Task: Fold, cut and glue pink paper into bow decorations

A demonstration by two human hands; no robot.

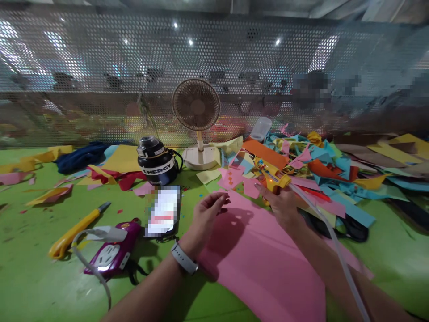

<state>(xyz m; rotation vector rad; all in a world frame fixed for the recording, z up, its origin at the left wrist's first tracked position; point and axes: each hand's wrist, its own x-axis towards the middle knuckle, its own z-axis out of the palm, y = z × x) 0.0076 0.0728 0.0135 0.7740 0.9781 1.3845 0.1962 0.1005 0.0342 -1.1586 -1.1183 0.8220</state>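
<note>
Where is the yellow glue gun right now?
In the head view, the glue gun is right of centre, held in the person's right hand, next to the orange paper.

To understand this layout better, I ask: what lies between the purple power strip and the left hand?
In the head view, a phone with a lit screen lies between the purple power strip and the left hand.

"ENERGY" in dark capitals (first letter less distinct), on a white band, around a black bottle
</note>
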